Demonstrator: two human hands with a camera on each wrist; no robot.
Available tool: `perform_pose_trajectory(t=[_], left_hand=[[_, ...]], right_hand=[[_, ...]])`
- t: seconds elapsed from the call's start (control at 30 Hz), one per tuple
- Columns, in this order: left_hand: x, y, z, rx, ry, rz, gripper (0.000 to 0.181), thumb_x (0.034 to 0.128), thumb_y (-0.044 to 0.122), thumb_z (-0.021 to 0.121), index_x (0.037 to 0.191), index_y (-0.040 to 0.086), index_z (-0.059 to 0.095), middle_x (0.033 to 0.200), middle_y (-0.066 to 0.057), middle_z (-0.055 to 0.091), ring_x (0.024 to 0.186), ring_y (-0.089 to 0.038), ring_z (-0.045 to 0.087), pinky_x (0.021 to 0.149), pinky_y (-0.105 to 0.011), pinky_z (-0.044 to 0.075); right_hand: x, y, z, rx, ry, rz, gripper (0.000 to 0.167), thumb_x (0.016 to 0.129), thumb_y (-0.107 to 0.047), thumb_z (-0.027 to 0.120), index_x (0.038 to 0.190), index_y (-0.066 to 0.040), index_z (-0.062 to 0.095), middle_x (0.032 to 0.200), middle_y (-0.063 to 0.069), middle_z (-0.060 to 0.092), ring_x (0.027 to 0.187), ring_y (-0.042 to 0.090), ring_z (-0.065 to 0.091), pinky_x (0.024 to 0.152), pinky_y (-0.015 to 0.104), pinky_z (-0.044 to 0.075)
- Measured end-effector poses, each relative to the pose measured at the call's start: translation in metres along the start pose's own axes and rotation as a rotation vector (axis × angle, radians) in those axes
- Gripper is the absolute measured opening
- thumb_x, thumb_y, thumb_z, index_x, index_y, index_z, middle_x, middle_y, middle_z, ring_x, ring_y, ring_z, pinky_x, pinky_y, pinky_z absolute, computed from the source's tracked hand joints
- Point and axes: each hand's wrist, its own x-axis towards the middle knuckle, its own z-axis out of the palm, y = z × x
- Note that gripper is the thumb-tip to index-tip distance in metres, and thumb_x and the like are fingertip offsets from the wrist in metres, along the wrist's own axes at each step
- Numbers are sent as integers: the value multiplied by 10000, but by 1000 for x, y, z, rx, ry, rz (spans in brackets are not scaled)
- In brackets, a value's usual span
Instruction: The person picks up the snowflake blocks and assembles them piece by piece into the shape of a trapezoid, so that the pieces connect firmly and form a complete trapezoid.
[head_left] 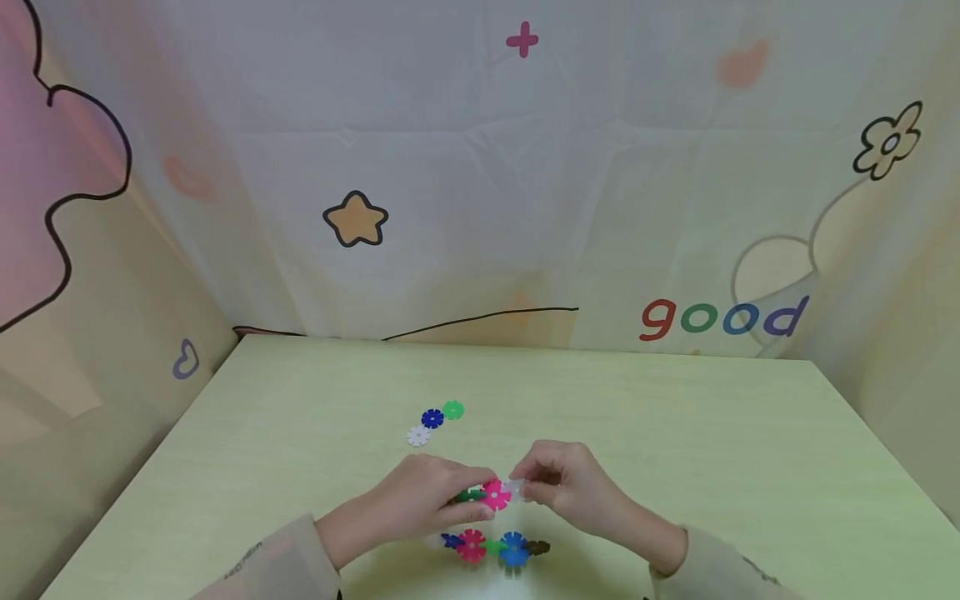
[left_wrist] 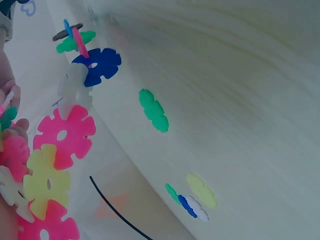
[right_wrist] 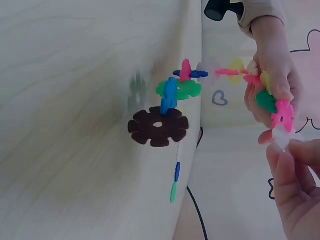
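Note:
My left hand [head_left: 420,497] pinches a pink notched disc [head_left: 496,495] in the head view, with a green disc [head_left: 471,495] beside it under the fingers. A whitish translucent disc [head_left: 516,489] meets the pink one's right edge, pinched between thumb and finger of my right hand [head_left: 577,492]. In the right wrist view, a chain of discs runs from my left hand [right_wrist: 277,62] through a blue disc [right_wrist: 169,95] to a dark brown disc [right_wrist: 157,127]. Whether the whitish disc is slotted into the pink one cannot be told.
Beyond the hands, white [head_left: 418,437], blue [head_left: 432,418] and light green [head_left: 453,409] discs lie in a diagonal row on the table [head_left: 675,425]. The left wrist view also shows a green disc [left_wrist: 153,110] and a yellow disc [left_wrist: 201,190]. Printed cloth [head_left: 450,167] stands behind.

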Motion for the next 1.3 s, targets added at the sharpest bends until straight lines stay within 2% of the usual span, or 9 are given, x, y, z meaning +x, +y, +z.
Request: perform_pose_trajectory(t=[0.13, 0.3, 0.47, 0.6, 0.73, 0.9, 1.03, 1.13, 1.3], left_hand=[[2, 2, -2, 26, -17, -65, 395, 874, 478, 454, 1089, 174, 587, 626, 129, 581, 467, 39, 403, 463, -113, 328], [3, 1, -1, 97, -8, -104, 459, 856, 548, 426, 1094, 185, 577, 720, 103, 634, 591, -2, 537, 496, -118, 352], [2, -3, 2, 110, -10, -144, 509, 831, 601, 397, 1104, 213, 584, 833, 89, 656, 713, -42, 571, 572, -155, 408], [-3, -12, 2, 113, -5, -167, 533, 824, 628, 365, 1110, 238, 588, 921, 84, 661, 788, -64, 593, 598, -180, 434], [-10, -23, -7, 136, 3, -224, 549, 821, 638, 364, 1120, 235, 587, 960, 82, 658, 836, -83, 604, 651, -230, 469], [-22, -42, -23, 159, 97, -347, 523, 820, 591, 439, 1147, 210, 584, 1035, 24, 652, 939, -157, 611, 761, -336, 488], [-28, -60, -34, 178, 185, -443, 486, 810, 551, 502, 1143, 207, 587, 984, 10, 661, 877, -177, 617, 675, -325, 490], [-32, -72, -41, 189, 217, -516, 478, 806, 518, 536, 1151, 190, 583, 952, -5, 661, 816, -176, 609, 569, -270, 451], [-39, -86, -47, 204, 245, -603, 459, 806, 451, 579, 1166, 167, 572, 863, -9, 656, 708, -143, 568, 470, -206, 348]], right_hand=[[3, 1, -3, 3, -14, 41, 90, 788, 10, 608, 866, -10, 649, 747, 110, 605, 609, 37, 513, 564, 207, 490], [6, 2, -4, 27, -18, 69, 101, 802, -20, 606, 894, -1, 643, 769, 126, 608, 618, 61, 526, 582, 209, 494], [9, 5, -2, 37, -36, 89, 121, 808, -33, 605, 918, 8, 634, 812, 136, 621, 652, 63, 540, 613, 205, 499], [15, 11, -1, 8, -74, 108, 178, 815, -79, 614, 979, -11, 617, 900, 127, 630, 731, 73, 562, 680, 189, 495], [24, 20, -5, 8, -70, 141, 231, 806, -102, 630, 1022, -26, 601, 910, 145, 611, 755, 108, 574, 673, 208, 494], [40, 35, -8, 18, -26, 193, 232, 809, -119, 629, 1014, -14, 605, 906, 178, 599, 782, 150, 574, 672, 225, 488], [53, 49, -5, -39, -31, 228, 223, 815, -140, 624, 1004, -22, 616, 946, 164, 615, 835, 181, 563, 716, 241, 474], [63, 59, 2, -98, -57, 243, 244, 818, -151, 621, 1021, -17, 614, 1022, 142, 615, 940, 235, 551, 783, 308, 468], [79, 72, 15, -307, -168, 254, 410, 839, -293, 590, 1160, -39, 556, 1255, 114, 508, 1198, 295, 424, 979, 449, 343]])
